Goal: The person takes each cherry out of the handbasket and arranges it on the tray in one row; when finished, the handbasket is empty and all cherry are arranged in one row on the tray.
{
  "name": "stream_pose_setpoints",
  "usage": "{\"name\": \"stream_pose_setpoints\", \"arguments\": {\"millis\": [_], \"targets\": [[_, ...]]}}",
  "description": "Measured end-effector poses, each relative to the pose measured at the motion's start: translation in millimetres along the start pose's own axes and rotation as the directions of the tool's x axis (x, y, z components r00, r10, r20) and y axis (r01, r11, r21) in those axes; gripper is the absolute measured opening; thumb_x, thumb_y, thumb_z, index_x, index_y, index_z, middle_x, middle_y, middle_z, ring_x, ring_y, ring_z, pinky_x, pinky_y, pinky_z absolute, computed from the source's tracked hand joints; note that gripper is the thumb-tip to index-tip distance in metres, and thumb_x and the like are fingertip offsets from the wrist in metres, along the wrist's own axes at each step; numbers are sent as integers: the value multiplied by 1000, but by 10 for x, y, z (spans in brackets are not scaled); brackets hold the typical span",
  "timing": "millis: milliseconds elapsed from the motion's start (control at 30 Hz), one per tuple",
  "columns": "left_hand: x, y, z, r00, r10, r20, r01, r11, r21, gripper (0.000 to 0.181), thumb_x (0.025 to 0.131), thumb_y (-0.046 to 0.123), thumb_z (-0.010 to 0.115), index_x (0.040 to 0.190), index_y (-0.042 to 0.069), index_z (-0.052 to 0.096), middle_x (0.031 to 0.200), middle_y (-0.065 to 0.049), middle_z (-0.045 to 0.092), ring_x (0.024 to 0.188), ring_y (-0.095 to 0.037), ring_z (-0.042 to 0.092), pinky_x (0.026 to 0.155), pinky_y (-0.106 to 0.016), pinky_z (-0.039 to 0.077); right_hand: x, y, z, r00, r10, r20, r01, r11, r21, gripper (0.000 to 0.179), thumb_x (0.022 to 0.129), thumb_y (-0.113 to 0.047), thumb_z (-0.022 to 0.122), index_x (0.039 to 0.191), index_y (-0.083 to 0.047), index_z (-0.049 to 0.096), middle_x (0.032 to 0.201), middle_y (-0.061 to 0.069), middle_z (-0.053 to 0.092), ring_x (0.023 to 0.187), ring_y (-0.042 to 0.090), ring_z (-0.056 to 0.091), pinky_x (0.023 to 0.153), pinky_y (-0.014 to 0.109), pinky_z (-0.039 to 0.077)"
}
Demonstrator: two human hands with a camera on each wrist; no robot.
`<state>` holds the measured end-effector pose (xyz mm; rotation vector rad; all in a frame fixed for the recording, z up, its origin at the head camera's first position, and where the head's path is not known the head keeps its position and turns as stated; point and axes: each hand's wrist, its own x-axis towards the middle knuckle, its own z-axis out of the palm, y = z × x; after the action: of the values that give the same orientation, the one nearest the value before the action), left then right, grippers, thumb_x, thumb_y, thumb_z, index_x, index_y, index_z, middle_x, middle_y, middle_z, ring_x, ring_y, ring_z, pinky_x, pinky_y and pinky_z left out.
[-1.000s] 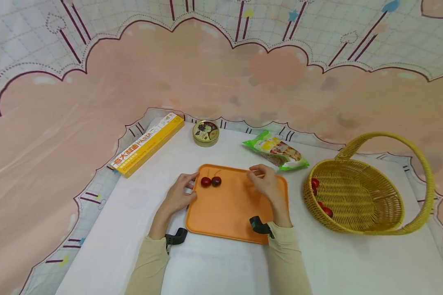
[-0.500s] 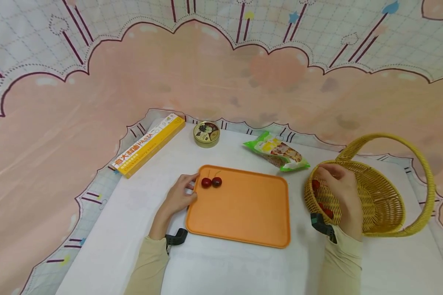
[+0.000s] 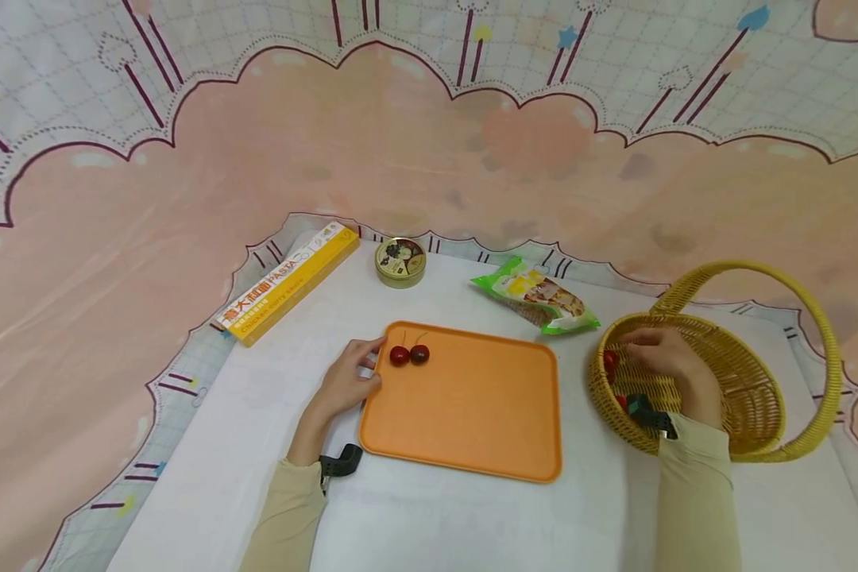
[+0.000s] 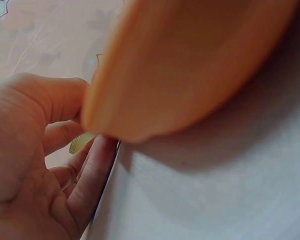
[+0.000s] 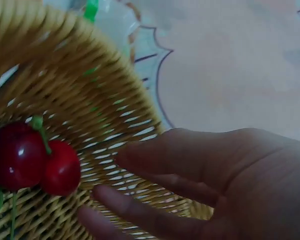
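My left hand (image 3: 348, 377) holds the left rim of an orange tray (image 3: 472, 413), thumb and fingertips against its edge; the left wrist view shows the tray rim (image 4: 97, 100) close up. Two dark red cherries (image 3: 409, 355) with stems lie at the tray's back left. My right hand (image 3: 668, 361) reaches inside a yellow wicker basket (image 3: 751, 381), fingers slightly bent and apart with nothing between them. Beside its fingertips, in the right wrist view, a dark red cherry (image 5: 19, 157) and a brighter one (image 5: 61, 169) rest against the woven wall. The wrist partly covers more red fruit in the basket.
A yellow pasta box (image 3: 286, 284) lies at the back left, with a round tin (image 3: 400, 262) to its right. A green-edged food bag (image 3: 536, 295) lies behind the tray. The basket's tall handle (image 3: 822, 334) arches over its right side.
My right hand has moved right from over the tray into the basket, then a little lower and deeper. The left hand stays at the tray's rim, and the two cherries there are unmoved.
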<state>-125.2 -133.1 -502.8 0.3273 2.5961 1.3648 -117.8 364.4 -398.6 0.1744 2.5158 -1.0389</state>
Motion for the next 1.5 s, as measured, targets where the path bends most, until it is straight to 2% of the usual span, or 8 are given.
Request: {"name": "stream_pose_setpoints", "arguments": {"millis": [167,300,433,700,900,1133,1333,1500], "targets": [[17,11,8,1000,-3,-2,3,1000,-7,64,82,3,62,145,7,50,129,-14,51,100,-25,57,77,-33,51,106,113,38,998,3,68,-11,993,115,40,100,-10,52,129,18,52,112,24,66,92,19,65,79,37,55],[-3,-5,11,1000,4,-1,-4,1000,-1,64,81,2,63,144,6,50,127,-15,51,99,-25,58,76,-32,51,177,213,112,993,25,119,-60,950,306,34,97,-4,55,123,18,57,101,10,70,87,13,67,78,33,56],[-11,-16,16,1000,8,-2,-8,1000,-1,64,81,1,62,144,6,50,127,-14,51,99,-25,58,76,-32,51,199,242,153,993,19,121,-67,912,404,26,95,-3,59,114,12,66,92,-1,70,82,10,67,76,30,56],[-16,3,7,1000,18,-7,-18,1000,-2,64,82,2,61,145,6,49,127,-14,51,99,-25,57,77,-33,51,28,155,97,999,-1,44,-16,920,391,26,96,-11,62,113,8,66,90,-4,71,82,11,68,76,31,56],[-7,2,9,1000,15,-8,-15,1000,7,65,81,3,62,145,6,49,127,-14,51,99,-25,57,77,-33,51,-149,46,51,1000,-6,4,4,929,371,37,96,-13,63,121,13,58,90,-7,70,82,9,68,76,29,56],[5,-14,10,1000,12,-5,-12,1000,12,65,82,3,61,145,7,49,127,-14,51,100,-24,57,77,-33,51,-289,-115,73,996,-69,-57,86,905,416,38,95,-12,64,120,16,58,91,-10,71,84,7,69,75,27,56],[14,-15,7,1000,-3,-3,3,1000,10,65,82,2,62,145,8,49,128,-13,50,100,-24,56,77,-33,51,-281,-403,226,992,-63,-108,96,941,326,49,94,-23,67,125,13,56,89,-11,71,84,5,68,76,27,55],[6,-2,9,1000,-6,-1,6,1000,1,65,82,3,62,145,8,49,128,-13,50,100,-25,57,76,-33,51,-183,-709,515,988,-25,-153,64,964,256,48,91,-28,71,122,7,63,88,-6,72,87,15,63,74,32,49]]}}
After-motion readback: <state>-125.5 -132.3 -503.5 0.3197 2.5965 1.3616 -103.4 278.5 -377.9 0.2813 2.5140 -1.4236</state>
